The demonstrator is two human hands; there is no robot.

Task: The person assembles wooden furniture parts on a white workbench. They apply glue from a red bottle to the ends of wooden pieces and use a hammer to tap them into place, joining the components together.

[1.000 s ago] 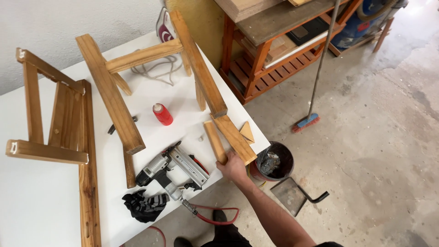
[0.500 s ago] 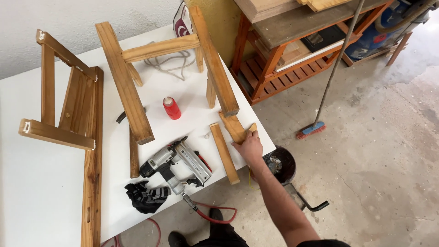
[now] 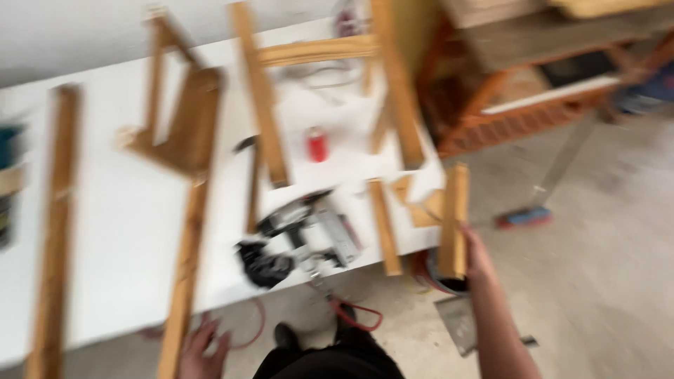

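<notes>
At the far left we see a long wooden rail (image 3: 57,231) lying lengthwise on the white surface (image 3: 119,238). Just right of it stands a wooden frame piece (image 3: 184,137), and from its lower end a long wooden slat (image 3: 184,281) runs down past the near edge of the surface. Our left hand (image 3: 205,349) sits at the bottom of that slat, fingers spread and lying loosely against the wood; the blur keeps us from telling whether this grip is clenched or released.

Moving right, a second wooden frame (image 3: 263,105) with a crossbar spans the middle of the surface. Near it stands a small red bottle (image 3: 317,144). Below that lies a nail gun (image 3: 316,231) with a black glove (image 3: 261,267) beside it, and a red hose (image 3: 358,316) hangs off the edge toward the floor. A short wooden stick (image 3: 385,228) lies just right of the gun, and small wooden offcuts (image 3: 418,203) rest at the corner.

Further right, our right hand (image 3: 476,256) grasps a short wooden block (image 3: 455,221) at its lower end; the block stands nearly upright above the grip, just beyond the corner of the surface and over a dark bucket (image 3: 442,281) on the floor. A grey dustpan (image 3: 460,324) lies beside the bucket. At the far right a broom (image 3: 554,179) leans toward a wooden shelf unit (image 3: 526,77).
</notes>
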